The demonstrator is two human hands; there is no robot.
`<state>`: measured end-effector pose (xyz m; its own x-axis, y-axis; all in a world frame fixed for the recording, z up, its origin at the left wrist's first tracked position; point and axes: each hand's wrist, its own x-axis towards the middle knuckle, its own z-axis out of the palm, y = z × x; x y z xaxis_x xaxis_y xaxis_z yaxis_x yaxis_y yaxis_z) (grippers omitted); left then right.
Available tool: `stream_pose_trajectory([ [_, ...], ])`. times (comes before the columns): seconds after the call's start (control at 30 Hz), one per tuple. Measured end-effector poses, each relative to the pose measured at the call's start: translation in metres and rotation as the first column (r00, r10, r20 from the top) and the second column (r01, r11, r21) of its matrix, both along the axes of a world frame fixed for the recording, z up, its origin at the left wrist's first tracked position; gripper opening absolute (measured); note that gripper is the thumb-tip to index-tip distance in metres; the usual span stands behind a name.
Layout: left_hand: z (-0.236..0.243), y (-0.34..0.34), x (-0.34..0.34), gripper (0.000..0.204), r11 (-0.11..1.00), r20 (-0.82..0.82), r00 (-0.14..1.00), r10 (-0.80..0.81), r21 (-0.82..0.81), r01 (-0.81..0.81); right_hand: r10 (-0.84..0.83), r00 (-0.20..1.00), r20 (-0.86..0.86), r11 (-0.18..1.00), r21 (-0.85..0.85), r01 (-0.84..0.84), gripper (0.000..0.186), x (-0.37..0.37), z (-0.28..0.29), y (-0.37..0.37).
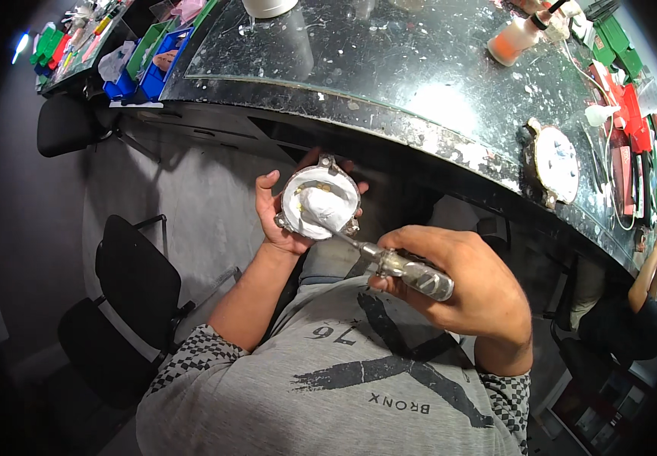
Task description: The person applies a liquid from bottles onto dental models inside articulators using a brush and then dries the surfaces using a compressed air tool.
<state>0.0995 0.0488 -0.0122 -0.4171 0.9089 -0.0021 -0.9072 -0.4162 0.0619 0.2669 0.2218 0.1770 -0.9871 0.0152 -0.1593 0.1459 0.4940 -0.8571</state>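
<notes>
A round metal dental flask half point(327, 164) filled with white plaster point(328, 207) rests in my left hand point(290, 242), whose fingers curl round its sides and far edge. Yellowish bits show in a gap around the raised plaster mound at its middle. My right hand point(480, 285) is closed around a thick silver pneumatic chisel point(416, 277). Its thin tip meets the near right side of the plaster; whether it is dug in I cannot tell. Both hands are held above my lap, off the bench.
Beyond my hands runs the plaster-splattered black bench point(343, 68). Another round flask part point(556, 163) lies near its edge on the right, below a bottle with orange liquid point(514, 42). Blue bins point(165, 64) stand far left. Black chairs point(138, 273) are at left; another person's arm point(647, 273) shows far right.
</notes>
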Motion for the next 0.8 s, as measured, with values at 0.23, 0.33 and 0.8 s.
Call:
stream_pose_trajectory([
  [0.23, 0.005, 0.004, 0.004, 0.076, 0.993, -0.03, 0.997, 0.068, -0.091, -0.071, -0.09, 0.995, 0.044, 0.996, 0.014, 0.089, 0.032, -0.005, 0.001, -0.007],
  [0.33, 0.005, 0.004, 0.004, 0.075, 0.994, -0.025, 0.997, 0.07, -0.081, -0.072, -0.084, 0.996, -0.028, 0.996, -0.014, 0.084, 0.031, -0.004, -0.003, -0.007],
  [0.8, 0.011, 0.007, 0.007, 0.069, 0.91, -0.345, 0.923, 0.17, -0.304, -0.281, -0.11, 0.993, 0.047, 0.992, -0.055, 0.113, 0.028, -0.007, 0.001, -0.003],
])
